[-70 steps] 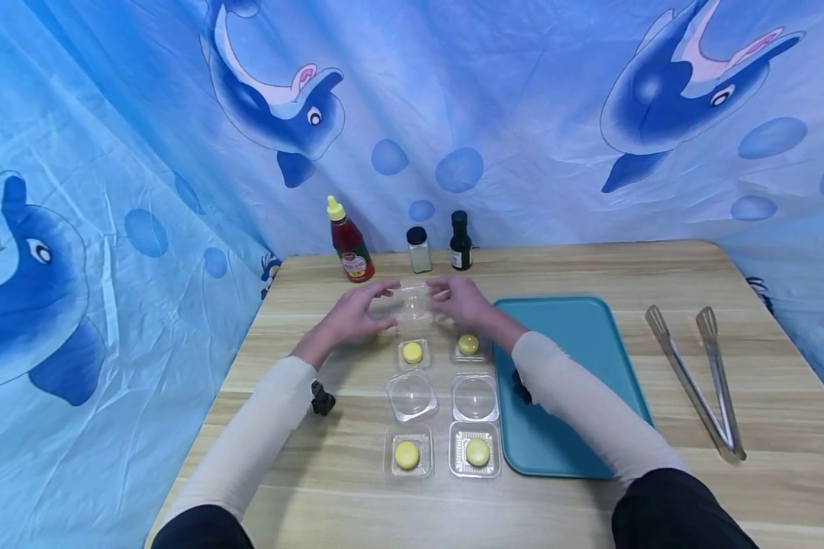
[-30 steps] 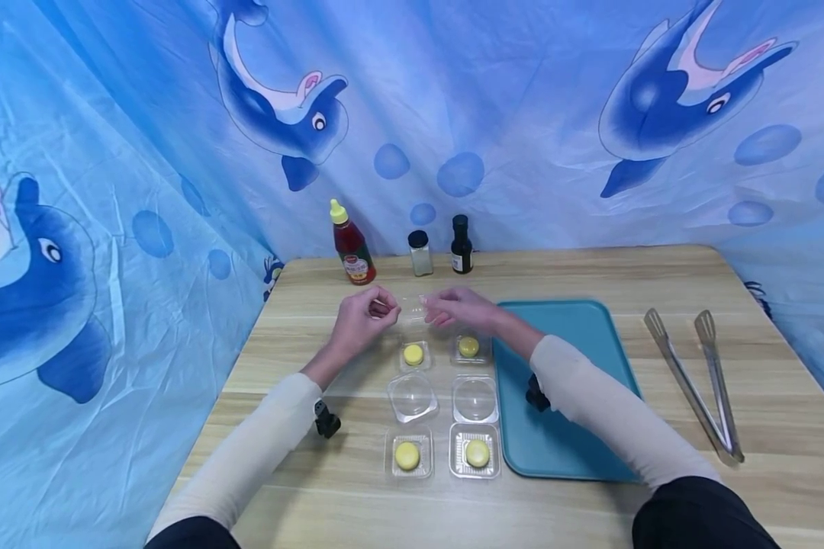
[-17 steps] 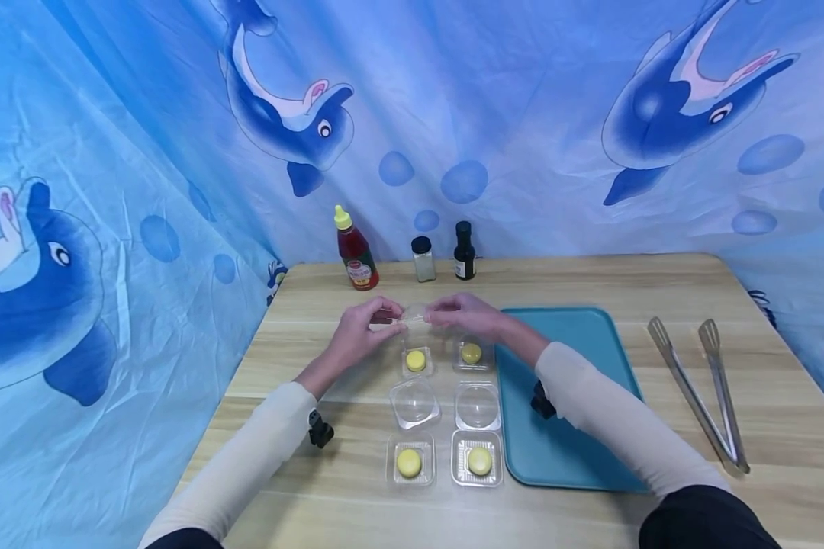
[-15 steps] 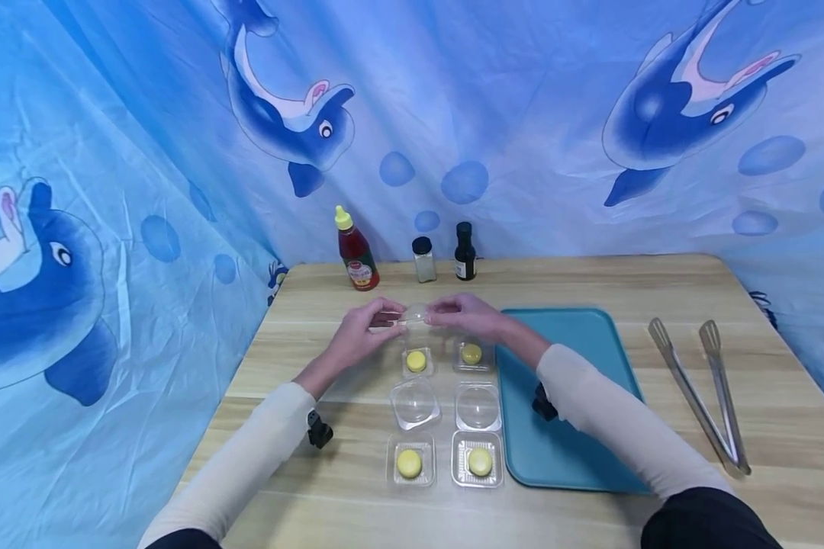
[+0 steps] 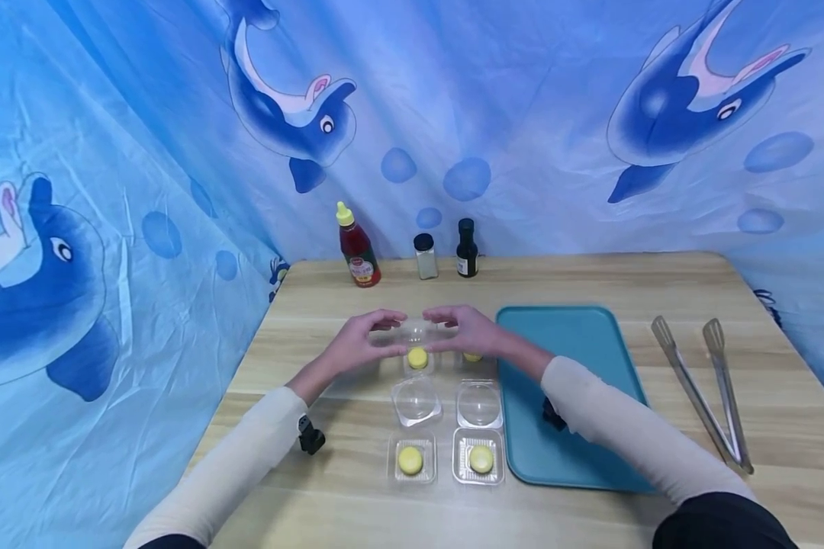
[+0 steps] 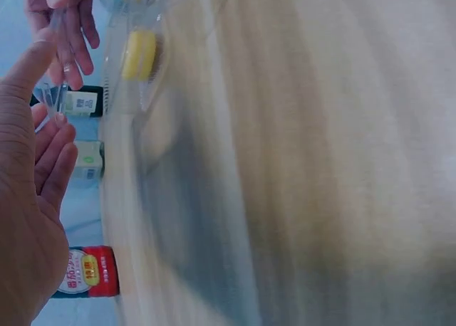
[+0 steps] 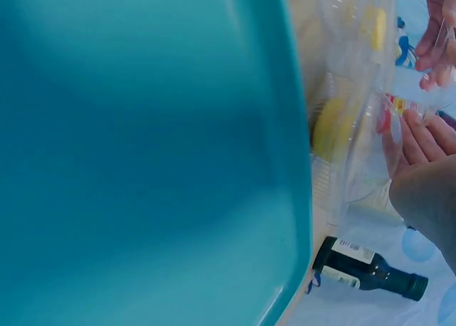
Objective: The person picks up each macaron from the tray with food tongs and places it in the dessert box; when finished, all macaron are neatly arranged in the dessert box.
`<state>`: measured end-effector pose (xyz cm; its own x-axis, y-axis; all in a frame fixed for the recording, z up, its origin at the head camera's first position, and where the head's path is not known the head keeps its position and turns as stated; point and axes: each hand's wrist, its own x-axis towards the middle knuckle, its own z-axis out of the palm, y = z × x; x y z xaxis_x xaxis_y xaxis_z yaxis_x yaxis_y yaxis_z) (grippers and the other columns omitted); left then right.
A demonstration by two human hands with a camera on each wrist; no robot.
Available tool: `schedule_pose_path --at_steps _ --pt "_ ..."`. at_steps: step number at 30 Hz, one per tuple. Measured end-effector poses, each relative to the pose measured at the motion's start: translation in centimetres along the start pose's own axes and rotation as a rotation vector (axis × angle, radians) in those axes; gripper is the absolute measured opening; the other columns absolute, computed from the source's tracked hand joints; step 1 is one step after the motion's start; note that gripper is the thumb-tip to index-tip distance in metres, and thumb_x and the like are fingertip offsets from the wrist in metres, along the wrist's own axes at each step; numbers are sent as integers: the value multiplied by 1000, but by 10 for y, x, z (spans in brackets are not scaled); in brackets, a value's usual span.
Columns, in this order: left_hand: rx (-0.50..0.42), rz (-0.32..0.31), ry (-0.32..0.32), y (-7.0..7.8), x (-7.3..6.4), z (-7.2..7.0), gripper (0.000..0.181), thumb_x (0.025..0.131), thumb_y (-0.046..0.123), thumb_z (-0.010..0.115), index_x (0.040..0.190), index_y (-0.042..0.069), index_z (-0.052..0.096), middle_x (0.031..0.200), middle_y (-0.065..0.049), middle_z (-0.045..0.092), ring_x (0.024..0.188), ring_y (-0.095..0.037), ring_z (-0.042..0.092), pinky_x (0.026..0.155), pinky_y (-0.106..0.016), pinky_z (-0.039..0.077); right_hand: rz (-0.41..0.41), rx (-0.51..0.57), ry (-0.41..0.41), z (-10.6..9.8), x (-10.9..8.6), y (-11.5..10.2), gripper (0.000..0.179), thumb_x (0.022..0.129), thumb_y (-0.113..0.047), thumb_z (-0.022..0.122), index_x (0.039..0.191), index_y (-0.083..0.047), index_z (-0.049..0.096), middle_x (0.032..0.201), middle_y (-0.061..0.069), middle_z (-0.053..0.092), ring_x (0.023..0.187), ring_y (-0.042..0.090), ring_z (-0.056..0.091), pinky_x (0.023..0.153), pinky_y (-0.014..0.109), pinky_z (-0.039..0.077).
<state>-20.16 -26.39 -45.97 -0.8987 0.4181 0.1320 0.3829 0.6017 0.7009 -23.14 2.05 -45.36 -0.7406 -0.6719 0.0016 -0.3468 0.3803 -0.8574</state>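
Observation:
In the head view my left hand and right hand face each other, thumbs and fingers spread at opposite edges of a clear domed plastic lid. They hold it just behind and above a yellow macaron in a clear square tray. The lid's edge shows between left thumb and fingers in the left wrist view. Right fingers lie nearly straight beside clear plastic in the right wrist view. A second macaron sits under clear plastic, partly behind my right wrist.
Two clear lids lie before the hands, with macarons in trays nearer me. A teal tray lies under my right forearm; metal tongs are farther right. A sauce bottle, jar and dark bottle stand behind.
Both hands have brought the clear lid toward me, nearer the macaron behind. Their thumbs and fingers have spread wider apart. The other lids, trays and tongs stay in place.

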Motion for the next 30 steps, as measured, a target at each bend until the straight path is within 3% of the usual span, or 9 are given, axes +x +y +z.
schedule_pose_path --at_steps 4,9,14,30 --pt "66 38 0 1 -3 2 69 84 38 92 142 16 64 144 -1 65 131 -24 62 113 -43 50 -40 -93 13 5 -1 0 77 91 -22 87 155 0 51 156 14 55 145 36 50 121 50 42" --pt "131 92 0 2 -7 6 72 81 31 95 142 11 63 144 -4 64 130 -26 62 113 -46 51 -44 -233 26 10 -3 -2 76 89 -24 89 153 -3 54 154 15 57 144 33 51 121 47 42" --pt "166 79 -9 1 -10 11 73 79 32 96 141 11 63 140 -3 65 129 -24 62 112 -43 51 -26 -352 8 13 -5 -7 78 88 -28 90 153 -4 55 154 13 57 144 31 51 121 46 41" --pt "215 123 -16 -6 -17 21 72 78 35 96 137 11 63 137 -3 66 126 -22 63 111 -42 52 14 -479 -8 24 -1 -6 78 85 -32 92 150 -5 59 151 13 60 139 31 56 117 47 46"
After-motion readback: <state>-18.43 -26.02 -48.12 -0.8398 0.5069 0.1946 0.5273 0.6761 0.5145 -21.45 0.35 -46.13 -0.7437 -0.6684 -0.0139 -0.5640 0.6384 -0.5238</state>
